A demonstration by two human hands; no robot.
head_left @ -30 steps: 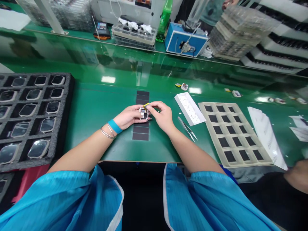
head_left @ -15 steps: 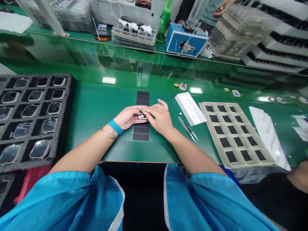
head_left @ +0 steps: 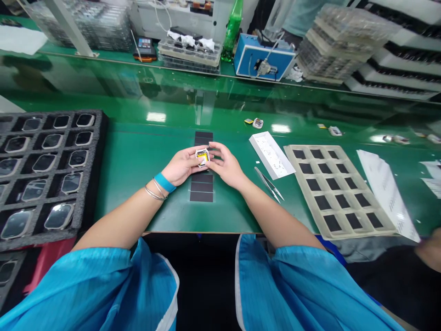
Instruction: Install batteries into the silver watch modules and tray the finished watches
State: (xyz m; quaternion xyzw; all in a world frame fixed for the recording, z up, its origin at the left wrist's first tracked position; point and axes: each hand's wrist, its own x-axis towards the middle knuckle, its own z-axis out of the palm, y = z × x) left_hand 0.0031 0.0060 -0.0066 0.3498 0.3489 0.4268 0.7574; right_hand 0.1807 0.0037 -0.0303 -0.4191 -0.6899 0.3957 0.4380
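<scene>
Over the green bench, my left hand (head_left: 183, 165) is closed on a small white watch case (head_left: 199, 151), its thumb on the front. Inside the case lies a yellow battery (head_left: 202, 159), face up toward me. My right hand (head_left: 227, 169) grips the same case from the right, with thumb and fingertips at its edge. Beneath the hands runs a strip of black rectangles (head_left: 201, 186) on the bench. A pair of metal tweezers (head_left: 268, 184) lies to the right of my right hand, beside a shallow white box (head_left: 285, 171) holding small white bits.
On the left stands a dark foam tray (head_left: 99, 151) of watches. A beige tray (head_left: 312, 216) with black pads lies at right, by white sheets (head_left: 386, 193). Opened watch cases (head_left: 257, 123) sit farther back. A blue box (head_left: 246, 55) and green bottle (head_left: 231, 32) line the shelf.
The watch case has turned to show its open inside, and the battery now lies within it. My right fingers have shifted from over the case to its right edge.
</scene>
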